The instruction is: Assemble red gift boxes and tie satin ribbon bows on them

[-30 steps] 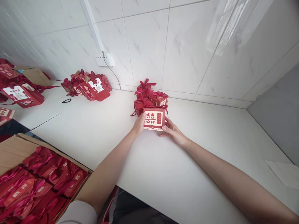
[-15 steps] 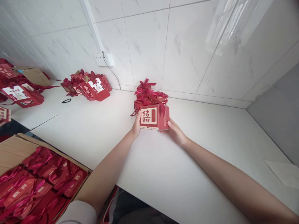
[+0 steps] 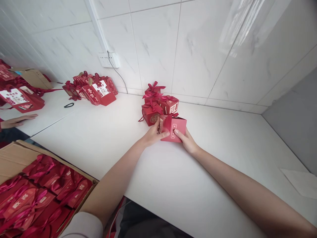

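Both my hands hold one small red gift box [image 3: 173,128] with a ribbon on top, just above the white table [image 3: 173,185]. My left hand [image 3: 153,135] grips its left side with the thumb on the front face. My right hand [image 3: 186,140] grips its right lower corner. The box is turned so a narrow side faces me. Right behind it stands a cluster of similar red ribbon boxes [image 3: 158,102] near the tiled wall.
A cardboard carton [image 3: 37,195] full of flat red boxes with ribbons sits at the lower left. More red boxes [image 3: 91,89] lie under a wall socket [image 3: 109,60]. Another person's hand [image 3: 17,120] rests at the far left. A black hair tie [image 3: 68,105] lies on the table.
The box has been rotated in my hands, so its printed front now faces left and a side panel faces me. Another person's hand has appeared at the far left.
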### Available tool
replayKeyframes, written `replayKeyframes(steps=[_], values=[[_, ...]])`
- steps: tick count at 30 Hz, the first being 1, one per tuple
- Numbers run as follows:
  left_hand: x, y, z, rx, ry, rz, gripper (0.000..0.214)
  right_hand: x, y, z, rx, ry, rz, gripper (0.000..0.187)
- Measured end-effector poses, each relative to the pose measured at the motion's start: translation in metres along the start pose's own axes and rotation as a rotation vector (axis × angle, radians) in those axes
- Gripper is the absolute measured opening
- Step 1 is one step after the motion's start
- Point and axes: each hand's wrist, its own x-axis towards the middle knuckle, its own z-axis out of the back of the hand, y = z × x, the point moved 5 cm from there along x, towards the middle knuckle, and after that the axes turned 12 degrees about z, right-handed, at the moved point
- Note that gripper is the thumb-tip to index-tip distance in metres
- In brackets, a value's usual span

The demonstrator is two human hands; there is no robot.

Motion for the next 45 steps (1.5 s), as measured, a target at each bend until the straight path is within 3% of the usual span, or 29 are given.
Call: replayKeyframes(steps=[2, 5, 9, 11, 22, 29, 45], values=[[0.0, -0.001, -0.002, -0.007, 0.009, -0.008, 0.096, 0.001, 0.0, 0.0, 0.062, 0.041, -0.013, 0.055], [0.003, 0.003, 0.002, -0.122, -0.061, 0.044, 0.079, 0.002, -0.004, 0.004, 0.168, 0.096, -0.085, 0.059], [0.006, 0.017, 0.005, -0.274, -0.101, 0.251, 0.077, 0.002, -0.008, 0.01, 0.189, 0.182, -0.164, 0.083], [0.007, 0.021, 0.005, -0.286, -0.104, 0.276, 0.079, 0.001, -0.008, 0.011, 0.183, 0.203, -0.176, 0.091], [0.007, 0.025, 0.007, -0.185, -0.025, 0.147, 0.097, 0.002, -0.004, 0.011, 0.192, 0.205, -0.163, 0.088], [0.0, 0.011, 0.002, -0.078, 0.135, 0.063, 0.087, 0.003, -0.004, 0.009, 0.207, 0.175, -0.181, 0.088], [0.003, 0.011, -0.001, -0.102, 0.179, 0.044, 0.074, 0.004, -0.006, 0.011, 0.251, 0.184, -0.198, 0.079]])
